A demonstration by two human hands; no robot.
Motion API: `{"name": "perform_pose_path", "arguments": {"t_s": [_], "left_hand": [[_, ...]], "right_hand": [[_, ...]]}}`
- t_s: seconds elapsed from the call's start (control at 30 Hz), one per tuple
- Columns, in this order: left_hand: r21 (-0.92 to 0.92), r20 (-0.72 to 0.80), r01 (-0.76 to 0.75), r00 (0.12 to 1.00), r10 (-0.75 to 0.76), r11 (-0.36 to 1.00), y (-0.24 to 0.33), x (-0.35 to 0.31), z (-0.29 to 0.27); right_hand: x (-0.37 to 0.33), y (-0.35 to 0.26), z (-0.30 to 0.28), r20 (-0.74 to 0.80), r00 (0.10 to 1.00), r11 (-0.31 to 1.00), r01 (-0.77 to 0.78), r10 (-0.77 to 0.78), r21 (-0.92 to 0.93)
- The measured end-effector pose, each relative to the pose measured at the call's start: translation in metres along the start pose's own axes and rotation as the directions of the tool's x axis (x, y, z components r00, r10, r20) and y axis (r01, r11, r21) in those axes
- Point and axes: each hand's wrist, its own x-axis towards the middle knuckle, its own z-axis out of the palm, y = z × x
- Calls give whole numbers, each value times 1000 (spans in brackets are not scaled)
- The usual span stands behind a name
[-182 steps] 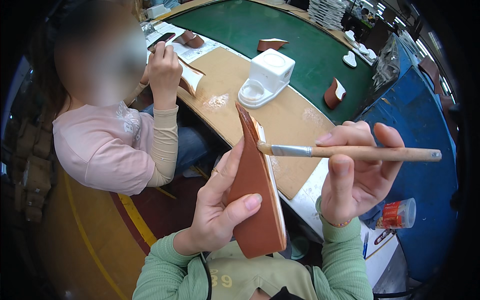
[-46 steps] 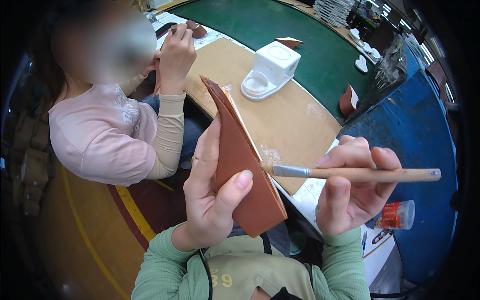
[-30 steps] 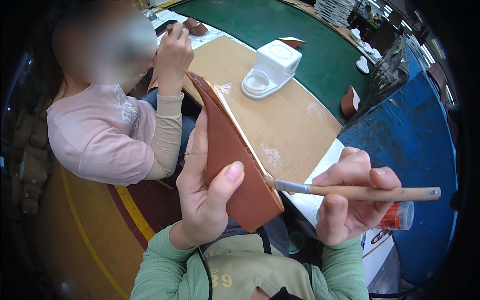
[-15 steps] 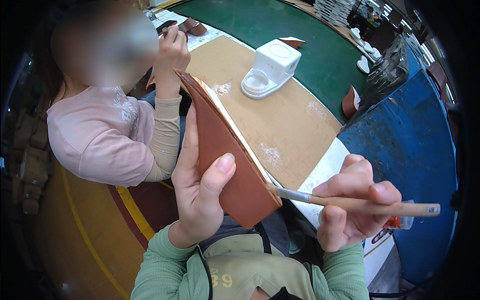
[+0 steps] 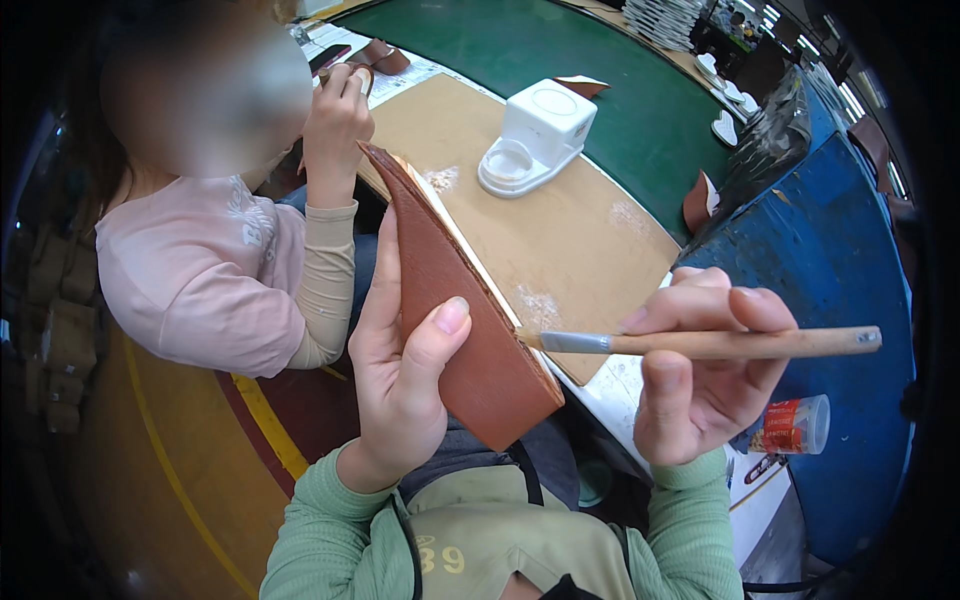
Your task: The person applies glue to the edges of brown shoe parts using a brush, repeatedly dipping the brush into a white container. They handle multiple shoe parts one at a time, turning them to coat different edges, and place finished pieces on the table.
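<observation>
My left hand (image 5: 405, 400) grips a brown leather piece (image 5: 475, 350), thumb flat on its smooth face and fingers behind. The piece looks like a curved shoe-upper part, its pale raw edge turned to the right and its narrow tip pointing up and away. In my right hand (image 5: 700, 400) a flat paintbrush (image 5: 640, 344) with a wooden handle and metal ferrule is pinched between thumb and fingers. The brush's bristles touch the leather's right edge, a little above its lower corner. Part of my left fingers is hidden behind the leather.
Beyond the leather lies a tan board (image 5: 450, 110) with whitish smears and a white plastic dispenser (image 5: 545, 125). A co-worker in a pink top (image 5: 200, 270) sits at left. Blue sheeting (image 5: 830, 260) rises at right, near a clear red-labelled cup (image 5: 795, 425). Behind is a green surface (image 5: 660, 130).
The brush tip has slid up along the leather's edge, away from the lower corner, and the handle has risen to nearly level. The co-worker's raised hand has shifted slightly.
</observation>
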Motion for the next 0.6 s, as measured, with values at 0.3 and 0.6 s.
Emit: {"name": "perform_pose_path", "arguments": {"t_s": [0.3, 0.6], "left_hand": [[-3, -51, -7, 999, 7, 1000, 0, 2, -1], [-47, -84, 39, 996, -43, 998, -3, 3, -3]], "right_hand": [[-4, -9, 0, 33, 998, 998, -60, 60, -5], [-8, -20, -4, 76, 989, 986, -113, 123, -125]]}}
